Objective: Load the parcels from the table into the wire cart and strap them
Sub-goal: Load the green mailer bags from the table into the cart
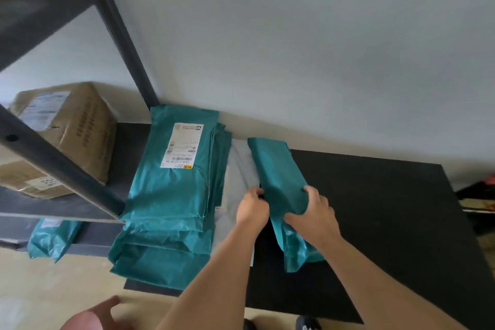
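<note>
Left hand (251,206) and right hand (313,211) clamp their grip on both long sides of the teal parcel (278,169); its long axis runs away toward the wall (321,61).

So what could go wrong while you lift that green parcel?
The parcel looks soft and smooth. The left hand and right hand grip its sides while its loose end hangs below them, so it might sag or slip out. The pile beside it seems to stick out past the edge of the table, so a bump could slide parcels onto the floor.
</note>
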### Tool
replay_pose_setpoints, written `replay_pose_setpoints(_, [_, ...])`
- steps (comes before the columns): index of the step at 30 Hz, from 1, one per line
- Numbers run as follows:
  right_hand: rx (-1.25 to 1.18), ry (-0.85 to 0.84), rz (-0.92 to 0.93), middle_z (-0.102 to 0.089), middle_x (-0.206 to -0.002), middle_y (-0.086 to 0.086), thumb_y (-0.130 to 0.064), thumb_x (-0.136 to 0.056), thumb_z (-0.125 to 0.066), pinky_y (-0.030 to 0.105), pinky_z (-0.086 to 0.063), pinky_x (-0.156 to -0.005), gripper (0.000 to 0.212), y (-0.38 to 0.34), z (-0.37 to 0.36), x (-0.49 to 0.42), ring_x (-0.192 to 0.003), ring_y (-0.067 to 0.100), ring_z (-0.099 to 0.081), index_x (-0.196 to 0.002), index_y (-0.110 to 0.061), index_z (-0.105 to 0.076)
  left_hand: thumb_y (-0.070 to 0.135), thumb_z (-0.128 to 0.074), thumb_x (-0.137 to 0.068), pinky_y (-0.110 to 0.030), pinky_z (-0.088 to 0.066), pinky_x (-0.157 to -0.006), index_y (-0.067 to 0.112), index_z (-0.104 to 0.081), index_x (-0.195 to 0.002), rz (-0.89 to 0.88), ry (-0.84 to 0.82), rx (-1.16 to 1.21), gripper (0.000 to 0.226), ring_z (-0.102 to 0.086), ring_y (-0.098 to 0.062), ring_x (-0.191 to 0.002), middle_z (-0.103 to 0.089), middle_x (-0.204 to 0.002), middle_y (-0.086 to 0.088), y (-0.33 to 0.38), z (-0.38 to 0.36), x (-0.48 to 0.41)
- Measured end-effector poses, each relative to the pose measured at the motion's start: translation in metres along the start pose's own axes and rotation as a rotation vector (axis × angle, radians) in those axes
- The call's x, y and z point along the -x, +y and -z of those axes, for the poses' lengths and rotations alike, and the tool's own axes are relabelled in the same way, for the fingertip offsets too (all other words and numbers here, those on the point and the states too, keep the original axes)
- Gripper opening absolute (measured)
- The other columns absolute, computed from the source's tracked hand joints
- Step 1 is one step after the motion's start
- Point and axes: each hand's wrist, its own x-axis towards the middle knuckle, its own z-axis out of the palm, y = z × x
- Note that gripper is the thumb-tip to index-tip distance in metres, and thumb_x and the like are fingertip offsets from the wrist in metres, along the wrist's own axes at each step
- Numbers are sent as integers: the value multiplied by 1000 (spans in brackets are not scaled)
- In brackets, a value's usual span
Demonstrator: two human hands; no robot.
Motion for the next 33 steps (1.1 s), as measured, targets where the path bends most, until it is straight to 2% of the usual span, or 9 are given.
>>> replay_pose_setpoints(3, [-172,25,-23,-42,-135,0,-43,-71,-68,43,-51,-89,82,10,10,4,-113,23,-52,-142,-31,-30,9,-44,-92,-30,-48,-78,17,-47,-134,-3,-27,47,43,-60,-24,-104,-63,-122,-8,7,-11,2])
replay_pose_setpoints(6, [-381,34,-44,-46,-129,-4,-40,-71,-66,28,-47,-72,74,20,20,11,-99,11,-54,-139,-34,-36,17,-49,-94,-28,-46,-74,17,-46,-135,13,-35,101,41,-59,-21,-98,-61,-122,-8,14,-27,8])
replay_pose_setpoints(9, [-557,47,-96,-48,-123,-6,-37,-72,-65,22,-39,-65,70,34,32,19,-93,5,-52,-137,-33,-39,25,-44,-98,-41,-54,-88,12,-47,-134,84,-87,198,39,-61,-28,-105,-61,-122,-12,29,-43,15])
replay_pose_setpoints(14, [-951,39,-209,-60,-117,0,-23,-82,-64,42,-51,-90,54,66,56,34,-104,20,-62,-133,-26,-47,34,-33,-104,-45,-53,-92,7,-58,-119,188,-215,264,39,-65,-24,-87,-66,-105,-10,55,-70,37])
replay_pose_setpoints(17, [-1139,-23,-221,-64,-120,11,-25,-78,-63,52,-50,-98,55,90,70,47,-108,29,-65,-132,-20,-51,52,-34,-101,-46,-50,-97,12,-59,-112,190,-313,291,48,-65,-27,-100,-67,-111,-13,64,-93,55])
replay_pose_setpoints(23, [-1228,-19,-178,-73,-109,7,-17,-88,-53,46,-54,-93,33,151,99,83,-102,25,-70,-120,-22,-62,51,-41,-100,-42,-51,-88,5,-60,-121,57,-408,398,53,-61,-26,-96,-65,-105,-9,84,-160,101])
replay_pose_setpoints(28, [-1160,51,-258,-63,-119,8,-3,-85,-53,48,-51,-95,51,217,131,116,-109,28,-62,-131,-24,-51,51,-53,-94,-52,-47,-101,6,-65,-119,62,-439,389,53,-64,-33,-109,-69,-114,-13,91,-224,141])
replay_pose_setpoints(31, [-1179,106,-273,-63,-116,12,0,-84,-52,48,-54,-91,50,257,145,141,-106,30,-63,-129,-20,-52,46,-66,-87,-39,-55,-87,12,-71,-104,94,-402,379,38,-70,-23,-92,-75,-99,-8,97,-264,168])
replay_pose_setpoints(33, [-1201,147,-276,-63,-116,16,-7,-85,-53,52,-52,-95,41,285,154,154,-105,32,-63,-126,-17,-55,40,-72,-85,-33,-55,-77,11,-67,-112,72,-403,375,40,-70,-20,-86,-74,-100,-7,100,-290,187])
